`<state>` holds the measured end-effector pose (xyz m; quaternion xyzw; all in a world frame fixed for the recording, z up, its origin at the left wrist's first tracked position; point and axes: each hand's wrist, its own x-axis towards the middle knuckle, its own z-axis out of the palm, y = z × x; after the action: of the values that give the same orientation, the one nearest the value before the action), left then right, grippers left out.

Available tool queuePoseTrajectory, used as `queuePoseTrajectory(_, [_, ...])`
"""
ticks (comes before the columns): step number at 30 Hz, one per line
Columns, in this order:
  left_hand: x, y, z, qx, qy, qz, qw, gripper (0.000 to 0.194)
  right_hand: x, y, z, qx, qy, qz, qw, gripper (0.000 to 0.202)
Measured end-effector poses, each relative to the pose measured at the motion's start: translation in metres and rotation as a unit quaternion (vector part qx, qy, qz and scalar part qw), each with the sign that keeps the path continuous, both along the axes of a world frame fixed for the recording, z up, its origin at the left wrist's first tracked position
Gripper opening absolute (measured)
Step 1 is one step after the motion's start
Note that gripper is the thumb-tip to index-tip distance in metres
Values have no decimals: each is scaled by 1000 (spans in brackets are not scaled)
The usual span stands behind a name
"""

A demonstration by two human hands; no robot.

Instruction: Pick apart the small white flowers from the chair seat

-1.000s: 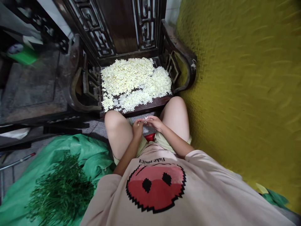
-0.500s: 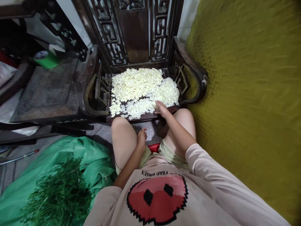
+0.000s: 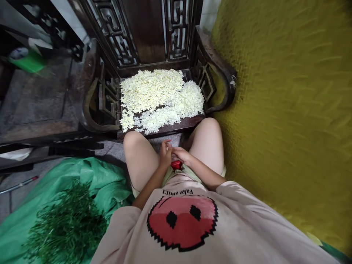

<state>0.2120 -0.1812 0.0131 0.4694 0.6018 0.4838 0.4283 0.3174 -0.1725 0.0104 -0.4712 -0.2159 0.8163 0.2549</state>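
Observation:
Many small white and cream flowers (image 3: 154, 90) lie spread over the seat of a dark carved wooden chair (image 3: 176, 127). Between the knees, just in front of the seat, my left hand (image 3: 165, 154) is raised with its fingers curled together; whatever it pinches is too small to name. My right hand (image 3: 182, 154) meets it from the side, its fingertips close against the left hand's fingers. Its fingers are drawn together too, and what lies between them is hidden.
A green sack (image 3: 110, 181) with leafy green stems (image 3: 68, 223) lies at the lower left. Another wooden seat (image 3: 41, 99) holds a green roll (image 3: 27, 59). On the right stands a yellow textured surface (image 3: 286, 110). Something red (image 3: 176, 165) shows between the thighs.
My right hand has left the flowers at the seat's front edge and come back to my left hand. The view has shifted, so the chair appears farther left and higher.

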Motion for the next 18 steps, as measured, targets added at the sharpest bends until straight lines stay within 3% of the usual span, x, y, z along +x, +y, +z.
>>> queuePoseTrajectory(3, [0,-1,5,30,94,-33,995,31,6,4,2,14,-11,-11,1000,27])
queuePoseTrajectory(6, [1,-1,8,19,105,2,994,25,10,11,4,23,-10,-41,999,29])
queuePoseTrajectory(10, [2,2,8,-15,-55,73,996,19,9,22,5,53,4,-123,991,23])
queuePoseTrajectory(13, [0,6,4,-93,-198,84,972,21,7,30,6,74,32,-151,985,18])
queuePoseTrajectory(18, [-7,10,-2,-179,-282,87,939,27,5,34,5,67,27,-169,983,15])
